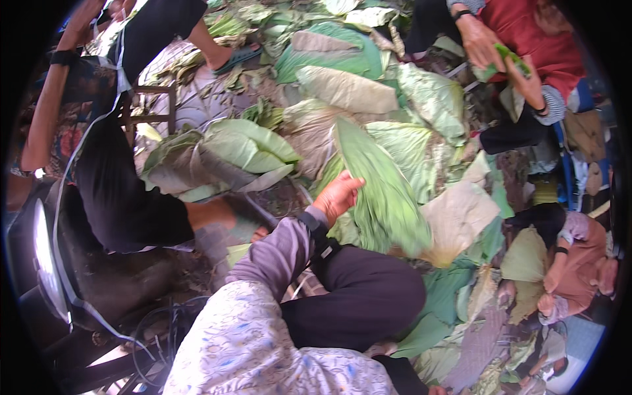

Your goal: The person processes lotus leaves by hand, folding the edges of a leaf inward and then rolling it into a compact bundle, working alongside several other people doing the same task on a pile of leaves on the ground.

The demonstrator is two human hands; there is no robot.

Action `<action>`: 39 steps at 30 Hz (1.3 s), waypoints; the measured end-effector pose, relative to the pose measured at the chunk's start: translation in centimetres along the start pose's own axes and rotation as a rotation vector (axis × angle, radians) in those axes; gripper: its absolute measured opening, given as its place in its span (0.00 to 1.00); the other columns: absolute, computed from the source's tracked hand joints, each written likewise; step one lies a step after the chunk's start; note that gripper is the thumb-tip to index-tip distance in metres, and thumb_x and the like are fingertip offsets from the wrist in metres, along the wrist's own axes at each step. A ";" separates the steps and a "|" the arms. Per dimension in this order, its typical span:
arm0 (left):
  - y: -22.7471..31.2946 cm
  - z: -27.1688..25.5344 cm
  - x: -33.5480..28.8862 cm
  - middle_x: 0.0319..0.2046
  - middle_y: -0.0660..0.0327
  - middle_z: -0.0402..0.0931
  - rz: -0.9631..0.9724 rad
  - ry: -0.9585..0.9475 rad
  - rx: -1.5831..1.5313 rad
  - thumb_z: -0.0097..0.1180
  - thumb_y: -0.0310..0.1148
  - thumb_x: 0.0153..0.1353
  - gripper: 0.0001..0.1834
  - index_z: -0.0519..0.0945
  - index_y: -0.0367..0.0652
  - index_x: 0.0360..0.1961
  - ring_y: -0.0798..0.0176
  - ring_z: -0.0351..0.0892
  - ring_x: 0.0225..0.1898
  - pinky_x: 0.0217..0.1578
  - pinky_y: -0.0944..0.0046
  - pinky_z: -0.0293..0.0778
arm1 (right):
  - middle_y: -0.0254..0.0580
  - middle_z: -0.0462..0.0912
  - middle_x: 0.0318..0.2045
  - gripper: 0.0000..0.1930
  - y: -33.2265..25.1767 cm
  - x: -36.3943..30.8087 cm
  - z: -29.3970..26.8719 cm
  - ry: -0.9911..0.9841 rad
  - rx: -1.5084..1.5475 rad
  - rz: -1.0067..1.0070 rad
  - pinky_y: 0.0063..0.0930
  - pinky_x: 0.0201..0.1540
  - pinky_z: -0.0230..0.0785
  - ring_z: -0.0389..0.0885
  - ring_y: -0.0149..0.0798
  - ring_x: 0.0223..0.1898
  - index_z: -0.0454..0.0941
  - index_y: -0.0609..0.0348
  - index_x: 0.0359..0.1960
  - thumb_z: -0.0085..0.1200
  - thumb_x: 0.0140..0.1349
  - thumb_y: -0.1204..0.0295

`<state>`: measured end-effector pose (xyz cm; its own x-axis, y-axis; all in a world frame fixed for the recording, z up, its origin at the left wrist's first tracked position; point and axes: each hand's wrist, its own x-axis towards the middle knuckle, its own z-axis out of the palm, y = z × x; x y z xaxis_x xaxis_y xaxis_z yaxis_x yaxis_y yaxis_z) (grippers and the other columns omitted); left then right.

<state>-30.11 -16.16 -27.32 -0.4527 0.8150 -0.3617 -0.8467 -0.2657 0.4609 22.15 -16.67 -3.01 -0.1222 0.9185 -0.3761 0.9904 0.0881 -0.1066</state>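
My left hand (339,194) reaches out from a grey-purple sleeve with a dark band at the wrist and grips the edge of a large green leaf (382,191). The leaf is long, folded and ribbed, and it hangs down to the right over my dark-trousered knee (368,296). My right hand is out of view. Around the held leaf lies a heap of big pale-green and brownish leaves (342,89) spread over the ground.
A person in black trousers (125,191) sits on a wooden stool (155,105) at the left, beside a folded leaf pile (224,158). Another person in red (540,33) at the top right holds a small leaf piece. A third, in brown (579,263), crouches at the right.
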 end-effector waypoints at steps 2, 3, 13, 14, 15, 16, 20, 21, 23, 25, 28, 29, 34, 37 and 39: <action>1.3 5.0 -2.1 0.20 0.74 0.63 -0.068 -0.117 0.294 0.52 0.26 0.51 0.16 0.69 0.47 0.43 0.77 0.57 0.17 0.17 0.75 0.56 | 0.58 0.75 0.33 0.13 -2.3 0.5 -1.4 -0.038 -0.041 0.170 0.35 0.40 0.63 0.73 0.51 0.35 0.73 0.66 0.35 0.45 0.57 0.67; 0.6 7.7 -1.1 0.20 0.74 0.65 -0.023 -0.167 0.311 0.53 0.25 0.51 0.15 0.71 0.47 0.41 0.78 0.58 0.17 0.17 0.76 0.57 | 0.57 0.75 0.33 0.14 -2.0 0.8 -2.3 -0.090 -0.056 0.134 0.35 0.40 0.63 0.73 0.51 0.35 0.73 0.66 0.36 0.45 0.57 0.66; 1.4 26.2 -9.9 0.22 0.75 0.71 -0.052 -0.486 0.602 0.56 0.26 0.51 0.06 0.77 0.46 0.32 0.80 0.64 0.21 0.22 0.78 0.62 | 0.37 0.76 0.32 0.10 -4.1 7.6 -10.3 0.008 0.487 -0.387 0.21 0.37 0.66 0.73 0.28 0.34 0.71 0.63 0.38 0.50 0.54 0.74; 1.1 28.6 -10.9 0.22 0.75 0.71 -0.061 -0.545 0.658 0.56 0.26 0.51 0.07 0.77 0.45 0.33 0.80 0.65 0.22 0.22 0.78 0.62 | 0.39 0.74 0.37 0.13 -5.0 8.1 -11.8 0.024 0.600 -0.457 0.22 0.42 0.64 0.71 0.30 0.39 0.68 0.63 0.43 0.49 0.55 0.76; 0.8 30.8 -11.8 0.23 0.74 0.72 -0.068 -0.598 0.716 0.55 0.26 0.51 0.07 0.77 0.45 0.34 0.80 0.65 0.22 0.23 0.78 0.62 | 0.40 0.72 0.42 0.17 -6.1 8.9 -13.2 0.024 0.713 -0.535 0.23 0.47 0.62 0.70 0.31 0.44 0.64 0.63 0.48 0.47 0.55 0.78; 0.3 32.5 -12.5 0.25 0.73 0.73 -0.098 -0.682 0.704 0.54 0.24 0.51 0.09 0.76 0.42 0.35 0.80 0.66 0.24 0.24 0.78 0.63 | 0.39 0.70 0.44 0.20 -7.5 9.5 -14.2 0.054 0.871 -0.607 0.24 0.47 0.62 0.70 0.33 0.45 0.61 0.62 0.51 0.47 0.55 0.79; -4.6 36.8 -15.1 0.28 0.69 0.74 -0.232 -0.816 0.832 0.54 0.24 0.51 0.12 0.75 0.38 0.38 0.79 0.68 0.27 0.28 0.77 0.64 | 0.39 0.71 0.43 0.22 -9.7 8.0 -17.1 0.091 1.238 -0.736 0.22 0.45 0.63 0.70 0.31 0.43 0.60 0.62 0.53 0.48 0.54 0.78; -5.9 37.7 -16.1 0.30 0.68 0.74 -0.299 -0.799 0.921 0.54 0.24 0.50 0.13 0.75 0.38 0.40 0.78 0.68 0.29 0.31 0.76 0.65 | 0.37 0.72 0.41 0.21 -9.1 8.0 -17.0 0.038 1.231 -0.687 0.21 0.43 0.64 0.71 0.29 0.40 0.62 0.62 0.51 0.49 0.54 0.77; -8.8 38.7 -17.1 0.31 0.67 0.75 -0.375 -0.788 1.024 0.55 0.24 0.50 0.15 0.74 0.38 0.41 0.77 0.69 0.30 0.33 0.75 0.66 | 0.36 0.74 0.39 0.19 -7.2 8.4 -16.4 -0.006 1.240 -0.633 0.20 0.41 0.64 0.71 0.27 0.38 0.65 0.63 0.49 0.50 0.54 0.76; -12.0 38.2 -17.7 0.33 0.64 0.75 -0.420 -0.799 0.975 0.55 0.24 0.50 0.17 0.72 0.37 0.44 0.74 0.70 0.32 0.37 0.73 0.67 | 0.34 0.76 0.34 0.16 -5.1 9.1 -14.9 -0.087 1.264 -0.564 0.19 0.38 0.65 0.71 0.23 0.34 0.69 0.64 0.45 0.51 0.54 0.74; -15.3 38.0 -17.9 0.36 0.62 0.74 -0.359 -0.771 1.014 0.57 0.25 0.49 0.19 0.72 0.37 0.45 0.72 0.71 0.36 0.40 0.71 0.68 | 0.34 0.77 0.34 0.14 -2.3 9.9 -12.4 -0.070 1.134 -0.534 0.19 0.38 0.65 0.71 0.23 0.34 0.70 0.65 0.43 0.50 0.54 0.74; -16.0 37.5 -18.0 0.37 0.62 0.74 -0.306 -0.737 1.018 0.58 0.26 0.49 0.20 0.72 0.37 0.45 0.71 0.71 0.37 0.40 0.70 0.68 | 0.33 0.77 0.34 0.14 -1.6 10.4 -10.8 -0.052 0.991 -0.549 0.19 0.39 0.65 0.71 0.23 0.34 0.70 0.65 0.44 0.50 0.55 0.75; -18.1 36.0 -15.6 0.33 0.62 0.75 -0.500 -0.677 1.027 0.59 0.31 0.47 0.20 0.74 0.36 0.43 0.71 0.72 0.33 0.38 0.71 0.68 | 0.35 0.75 0.38 0.16 -0.4 11.6 -6.9 -0.231 1.466 -0.454 0.20 0.42 0.64 0.72 0.26 0.37 0.68 0.65 0.45 0.51 0.55 0.73; -19.4 35.6 -14.8 0.32 0.63 0.75 -0.449 -0.688 1.030 0.57 0.29 0.47 0.17 0.75 0.36 0.41 0.71 0.72 0.32 0.37 0.70 0.69 | 0.34 0.75 0.37 0.16 0.5 12.7 -6.2 -0.327 1.472 -0.402 0.21 0.41 0.64 0.72 0.26 0.36 0.68 0.65 0.45 0.52 0.54 0.73; -19.8 36.0 -14.4 0.34 0.63 0.75 -0.489 -0.707 1.052 0.56 0.30 0.47 0.18 0.74 0.37 0.42 0.71 0.72 0.34 0.38 0.70 0.69 | 0.34 0.76 0.36 0.16 0.6 12.9 -6.2 -0.310 1.472 -0.389 0.21 0.41 0.65 0.72 0.26 0.36 0.69 0.65 0.44 0.52 0.54 0.73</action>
<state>3.18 -4.11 -2.08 0.3379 0.8843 -0.3223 -0.1213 0.3805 0.9168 21.62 -2.35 -2.26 -0.5393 0.8008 -0.2607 -0.0169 -0.3198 -0.9473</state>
